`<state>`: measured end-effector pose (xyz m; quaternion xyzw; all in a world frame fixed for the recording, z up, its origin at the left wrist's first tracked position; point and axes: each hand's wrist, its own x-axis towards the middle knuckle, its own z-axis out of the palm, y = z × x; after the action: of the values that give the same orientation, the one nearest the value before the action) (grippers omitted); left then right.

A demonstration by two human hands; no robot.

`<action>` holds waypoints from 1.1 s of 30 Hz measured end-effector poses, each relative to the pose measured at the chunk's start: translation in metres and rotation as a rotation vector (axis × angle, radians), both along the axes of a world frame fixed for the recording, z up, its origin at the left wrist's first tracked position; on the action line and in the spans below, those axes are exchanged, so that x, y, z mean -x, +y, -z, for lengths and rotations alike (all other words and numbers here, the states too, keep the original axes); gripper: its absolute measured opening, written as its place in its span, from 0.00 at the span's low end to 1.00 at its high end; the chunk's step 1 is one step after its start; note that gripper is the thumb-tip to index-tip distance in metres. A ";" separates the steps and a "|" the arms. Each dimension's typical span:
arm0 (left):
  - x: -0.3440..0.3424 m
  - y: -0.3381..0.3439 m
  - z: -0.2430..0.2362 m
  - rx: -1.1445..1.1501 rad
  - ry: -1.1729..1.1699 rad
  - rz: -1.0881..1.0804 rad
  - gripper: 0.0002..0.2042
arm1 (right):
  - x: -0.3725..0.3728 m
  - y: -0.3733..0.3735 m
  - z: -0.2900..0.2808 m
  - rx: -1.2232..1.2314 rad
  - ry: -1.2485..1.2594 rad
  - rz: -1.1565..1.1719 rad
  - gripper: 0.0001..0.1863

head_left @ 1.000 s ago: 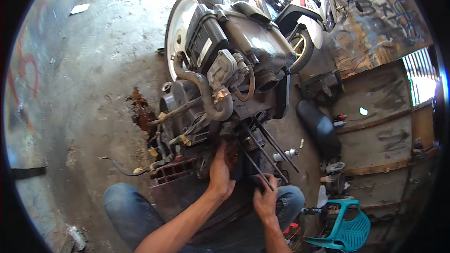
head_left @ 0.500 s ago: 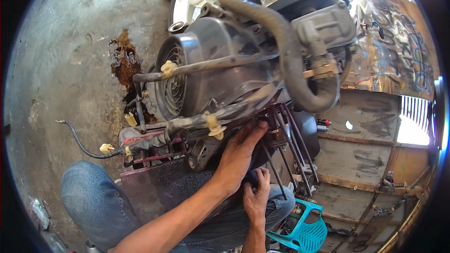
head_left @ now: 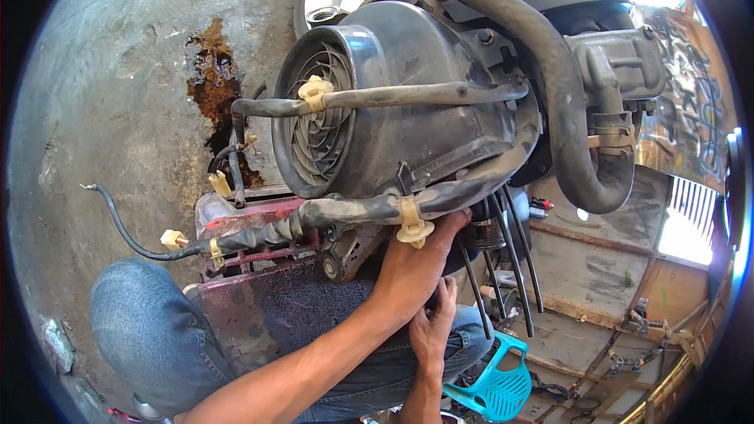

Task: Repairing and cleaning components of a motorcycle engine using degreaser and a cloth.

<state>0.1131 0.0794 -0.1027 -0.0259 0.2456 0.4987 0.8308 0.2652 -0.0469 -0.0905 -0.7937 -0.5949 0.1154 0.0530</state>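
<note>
A scooter engine lies on its side before me, with a grey fan shroud [head_left: 369,110] and thick black hoses [head_left: 550,71]. My left hand [head_left: 412,267] reaches under the taped wire harness [head_left: 345,212], against the dark cylinder part [head_left: 487,232] from which long black studs [head_left: 514,267] stick out. Its fingertips are hidden behind the harness. My right hand [head_left: 436,330] sits just below the left wrist, fingers stretched upward, with nothing visible in it. My knee in blue jeans [head_left: 149,330] is at the lower left.
A rust-coloured stain [head_left: 212,71] marks the concrete floor [head_left: 94,110] left of the engine. A loose black cable [head_left: 118,220] trails from the harness. A teal plastic stool [head_left: 495,385] stands at the lower right, on wooden boards [head_left: 597,267] strewn with small parts.
The view has closed in on the engine, which now fills the frame. My left hand stays under the harness, and my right hand has come up close beneath the left wrist.
</note>
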 end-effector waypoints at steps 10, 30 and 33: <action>0.005 0.000 -0.002 -0.009 0.106 0.065 0.15 | -0.010 -0.003 0.005 0.020 -0.013 0.010 0.32; 0.006 -0.002 -0.005 -0.043 0.124 0.033 0.15 | -0.006 0.003 0.008 -0.047 0.040 -0.038 0.28; -0.002 -0.004 -0.006 -0.032 0.093 0.013 0.16 | -0.014 -0.001 0.006 -0.016 0.024 -0.007 0.27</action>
<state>0.1148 0.0759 -0.0965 0.0122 0.2762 0.4979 0.8220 0.2792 -0.0476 -0.0963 -0.7898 -0.5978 0.1203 0.0662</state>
